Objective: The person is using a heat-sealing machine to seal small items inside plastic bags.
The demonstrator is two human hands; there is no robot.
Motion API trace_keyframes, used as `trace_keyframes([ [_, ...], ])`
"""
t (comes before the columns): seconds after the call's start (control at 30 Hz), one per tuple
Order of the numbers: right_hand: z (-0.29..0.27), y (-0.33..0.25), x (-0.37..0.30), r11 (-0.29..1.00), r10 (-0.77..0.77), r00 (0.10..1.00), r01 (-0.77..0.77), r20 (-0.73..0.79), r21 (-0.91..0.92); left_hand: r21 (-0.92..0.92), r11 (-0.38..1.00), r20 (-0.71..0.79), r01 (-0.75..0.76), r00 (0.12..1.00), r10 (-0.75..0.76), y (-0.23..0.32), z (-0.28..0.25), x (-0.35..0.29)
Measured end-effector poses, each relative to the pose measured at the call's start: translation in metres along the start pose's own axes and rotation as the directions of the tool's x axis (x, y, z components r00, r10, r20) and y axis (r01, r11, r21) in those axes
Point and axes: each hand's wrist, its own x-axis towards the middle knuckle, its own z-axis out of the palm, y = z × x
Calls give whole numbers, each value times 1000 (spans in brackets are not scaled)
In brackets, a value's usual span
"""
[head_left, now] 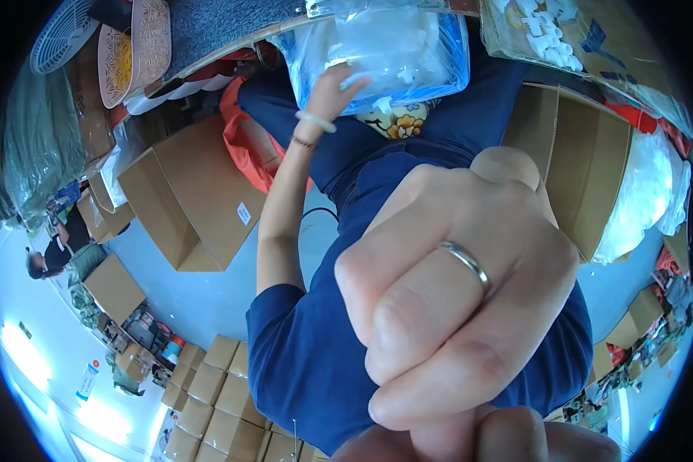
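Note:
My left hand point(335, 94), with a pale bangle point(316, 122) and a thin beaded bracelet at the wrist, reaches over a blue tub point(460, 58) at my lap. Its fingers are spread, with nothing visibly gripped. Clear plastic point(385, 42) lines or fills the tub, and a few small white pieces point(383, 102) lie in and on it. Very close to the camera is my right hand point(458, 292), fingers curled tightly, a silver ring point(467, 263) on one finger. Whatever these fingers hold, if anything, is hidden. Floral fabric point(404, 122) shows below the tub.
Open cardboard boxes stand on the left point(189, 196) and right point(574, 154). Along the work surface are a pink basket point(152, 46) and a carton tray of white pieces point(543, 35). Stacked cartons point(215, 400) sit behind me. Another person point(58, 250) is far left.

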Motion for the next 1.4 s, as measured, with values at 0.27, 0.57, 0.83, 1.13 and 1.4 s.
trace_keyframes([
  [0.27, -22, -7, -21, 983, -61, 986, 86, 154, -160, 398, 915, 173, -63, 985, -7, -80, 85, 80],
  [0.57, -252, 13, -146, -131, 385, 578, -738, -720, -662, 209, 966, -578, 154, 816, -5, -31, -42, -3],
  [0.83, -454, 121, -154, -226, 231, 798, -512, -556, -829, 582, 732, -442, 354, 893, -80, -91, -29, 48],
  [1.13, -312, 43, -165, -31, 214, 784, -591, -583, -806, -576, 818, -595, 0, 685, -419, -65, -63, -1],
  [1.4, -253, -46, -152, -137, 260, 722, -629, -641, -765, -605, 795, -542, 37, 713, -445, -9, -128, -67],
])
